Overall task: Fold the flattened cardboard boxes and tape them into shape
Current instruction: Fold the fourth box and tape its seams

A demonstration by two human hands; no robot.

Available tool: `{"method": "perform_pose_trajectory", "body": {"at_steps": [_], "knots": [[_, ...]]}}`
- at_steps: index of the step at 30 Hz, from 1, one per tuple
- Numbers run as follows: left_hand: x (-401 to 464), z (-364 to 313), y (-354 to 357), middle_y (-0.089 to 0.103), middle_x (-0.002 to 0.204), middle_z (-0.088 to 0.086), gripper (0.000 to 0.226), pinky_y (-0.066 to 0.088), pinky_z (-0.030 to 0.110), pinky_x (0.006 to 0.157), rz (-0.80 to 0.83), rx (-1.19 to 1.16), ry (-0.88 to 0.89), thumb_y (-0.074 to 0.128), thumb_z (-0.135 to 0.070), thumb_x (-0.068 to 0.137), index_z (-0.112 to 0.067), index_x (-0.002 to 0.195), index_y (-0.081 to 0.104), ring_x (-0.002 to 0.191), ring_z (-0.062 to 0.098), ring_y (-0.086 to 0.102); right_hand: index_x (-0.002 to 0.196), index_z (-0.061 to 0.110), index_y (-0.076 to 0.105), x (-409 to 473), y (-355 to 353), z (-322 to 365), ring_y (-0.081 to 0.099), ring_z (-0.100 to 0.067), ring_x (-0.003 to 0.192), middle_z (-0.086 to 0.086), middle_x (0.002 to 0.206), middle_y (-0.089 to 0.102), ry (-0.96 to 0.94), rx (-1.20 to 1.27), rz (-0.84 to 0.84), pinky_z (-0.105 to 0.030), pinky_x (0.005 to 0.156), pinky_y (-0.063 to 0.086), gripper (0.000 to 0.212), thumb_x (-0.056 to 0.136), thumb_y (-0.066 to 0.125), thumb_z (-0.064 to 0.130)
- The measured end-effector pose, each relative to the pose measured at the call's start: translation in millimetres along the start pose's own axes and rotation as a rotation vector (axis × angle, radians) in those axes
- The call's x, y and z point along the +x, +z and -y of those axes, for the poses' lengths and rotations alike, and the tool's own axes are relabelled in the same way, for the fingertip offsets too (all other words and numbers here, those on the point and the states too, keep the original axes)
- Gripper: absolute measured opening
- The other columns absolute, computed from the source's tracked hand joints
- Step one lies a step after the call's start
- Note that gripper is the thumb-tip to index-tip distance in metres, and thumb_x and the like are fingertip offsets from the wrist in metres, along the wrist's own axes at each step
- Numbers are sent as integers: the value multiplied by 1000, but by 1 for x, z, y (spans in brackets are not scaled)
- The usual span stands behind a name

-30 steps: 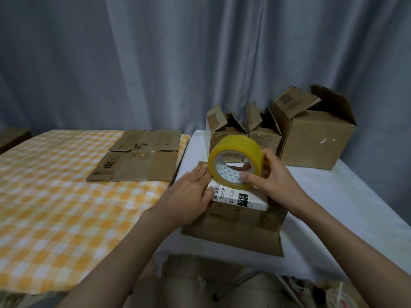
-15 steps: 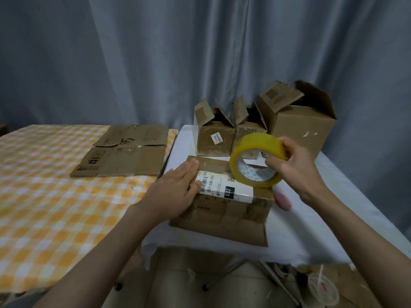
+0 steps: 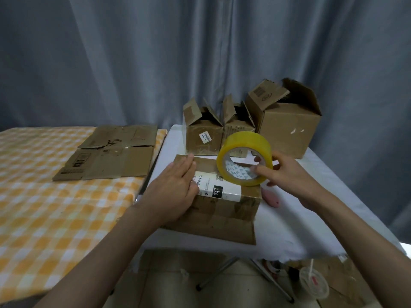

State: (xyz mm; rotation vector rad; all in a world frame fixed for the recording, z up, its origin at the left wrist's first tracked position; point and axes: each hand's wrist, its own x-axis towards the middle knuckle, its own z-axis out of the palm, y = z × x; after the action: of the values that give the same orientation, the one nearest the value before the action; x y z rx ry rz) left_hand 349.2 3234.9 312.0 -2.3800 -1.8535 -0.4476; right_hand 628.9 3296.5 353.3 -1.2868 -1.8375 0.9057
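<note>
Tape roll on near box, three boxes behind, flattened cardboard left

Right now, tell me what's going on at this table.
A person is taping a cardboard box on the white table. The left hand lies flat on its top, and the right hand holds a yellow tape roll at the box's far edge. Three folded boxes stand behind with flaps open. Flattened cardboard waits on the checked cloth.

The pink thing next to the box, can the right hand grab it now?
Probably not yet. The right hand is gripping the yellow tape roll, so its fingers are busy. The pink thing lies uncovered just below that hand, so the way looks free once the roll is put down.
</note>
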Motion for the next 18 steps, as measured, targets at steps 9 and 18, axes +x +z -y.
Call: {"method": "perform_pose_trajectory", "body": {"at_steps": [9, 18], "knots": [[11, -23, 7, -4, 166, -9, 93, -5, 24, 110, 100, -135, -107, 12, -80, 84, -25, 159, -1, 151, 6, -3, 108, 30, 70, -4, 9, 1, 71, -6, 83, 4, 108, 66, 26, 159, 49, -24, 59, 58, 33, 79, 83, 38], [14, -13, 5, -3, 166, -8, 91, -2, 26, 118, 112, -86, -97, 21, -77, 88, -23, 159, 5, 151, 6, -2, 106, 21, 68, 7, 25, 10, 60, -12, 103, 4, 107, 66, -86, 12, -105, -31, 86, 53, 23, 84, 75, 24]]}}
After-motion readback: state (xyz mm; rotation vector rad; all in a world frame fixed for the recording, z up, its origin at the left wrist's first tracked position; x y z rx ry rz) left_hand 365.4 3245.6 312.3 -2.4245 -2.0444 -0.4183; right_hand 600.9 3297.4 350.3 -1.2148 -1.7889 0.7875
